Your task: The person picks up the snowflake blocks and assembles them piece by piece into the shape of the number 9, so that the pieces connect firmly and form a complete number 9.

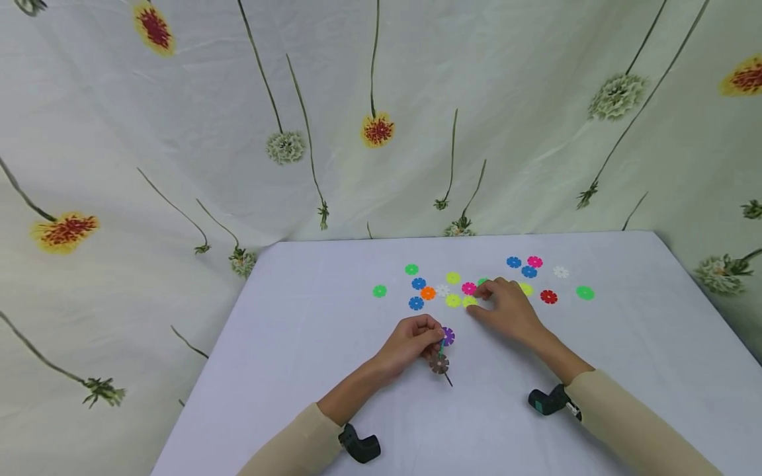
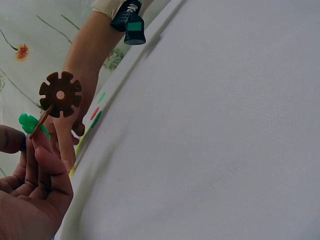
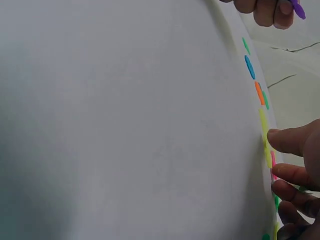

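Note:
The left hand (image 1: 409, 345) pinches a small cluster of joined notched discs above the table: a purple disc (image 1: 449, 336), a green piece (image 2: 28, 122) and brown discs (image 1: 439, 363), one seen edge-on. In the left wrist view a brown disc (image 2: 60, 94) faces the camera. The right hand (image 1: 510, 311) reaches over the loose discs with thumb and fingers apart; its fingertips are at a yellow disc (image 1: 469, 301) and a pink disc (image 1: 469, 288). Whether it touches them, I cannot tell. The right wrist view shows the right hand (image 3: 300, 175) beside the row of discs.
Loose discs lie around: green (image 1: 380, 291), blue (image 1: 416, 303), orange (image 1: 428, 293) and white (image 1: 443, 290) left of the right hand, red (image 1: 548, 297) and green (image 1: 585, 292) to its right. A flower-patterned cloth (image 1: 333, 132) hangs behind the white table (image 1: 286, 317).

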A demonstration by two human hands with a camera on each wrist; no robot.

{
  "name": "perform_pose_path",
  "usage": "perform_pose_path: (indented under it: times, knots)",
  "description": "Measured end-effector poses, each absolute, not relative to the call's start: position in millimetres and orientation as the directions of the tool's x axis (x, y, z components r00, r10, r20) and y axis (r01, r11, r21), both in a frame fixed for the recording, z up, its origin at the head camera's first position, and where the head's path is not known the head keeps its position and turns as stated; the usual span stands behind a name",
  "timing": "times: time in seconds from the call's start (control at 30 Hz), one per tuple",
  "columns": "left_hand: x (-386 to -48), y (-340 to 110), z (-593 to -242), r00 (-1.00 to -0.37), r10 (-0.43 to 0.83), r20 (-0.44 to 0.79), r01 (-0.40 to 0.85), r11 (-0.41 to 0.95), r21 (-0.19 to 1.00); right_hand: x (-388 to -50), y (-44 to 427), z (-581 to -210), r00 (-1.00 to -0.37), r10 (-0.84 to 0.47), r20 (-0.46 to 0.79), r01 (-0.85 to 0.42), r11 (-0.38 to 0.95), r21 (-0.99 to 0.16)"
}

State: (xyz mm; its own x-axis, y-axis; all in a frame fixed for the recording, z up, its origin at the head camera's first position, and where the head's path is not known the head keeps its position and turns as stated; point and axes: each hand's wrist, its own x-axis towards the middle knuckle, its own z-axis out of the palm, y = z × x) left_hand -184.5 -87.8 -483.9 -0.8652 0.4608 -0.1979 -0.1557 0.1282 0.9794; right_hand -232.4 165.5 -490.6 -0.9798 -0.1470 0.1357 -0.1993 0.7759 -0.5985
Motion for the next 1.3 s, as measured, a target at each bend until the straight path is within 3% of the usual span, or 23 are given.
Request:
perform_pose_path:
  times: [0.2,0.47,0.67,1.3]
  knots:
    - [-184,-85,-484,-0.864,0.459,-0.206,-0.168,0.123,0.978,-240,160,-491,-0.985,-0.12,0.123,-0.17,0.787,-0.594]
    - [-184,-85,-486,-0.871,0.449,-0.2,-0.164,0.118,0.979,-239,159,-493,-0.963,-0.216,0.163,-0.269,0.702,-0.659]
    - [-186,-87,-486,-0.87,0.451,-0.201,-0.166,0.117,0.979,-235,157,-496,-0.96,-0.212,0.184,-0.28,0.674,-0.684]
    - [-195,-94,-483,-0.887,0.415,-0.204,-0.171,0.114,0.979,-196,153,-484,-0.909,-0.313,0.275,-0.374,0.322,-0.87]
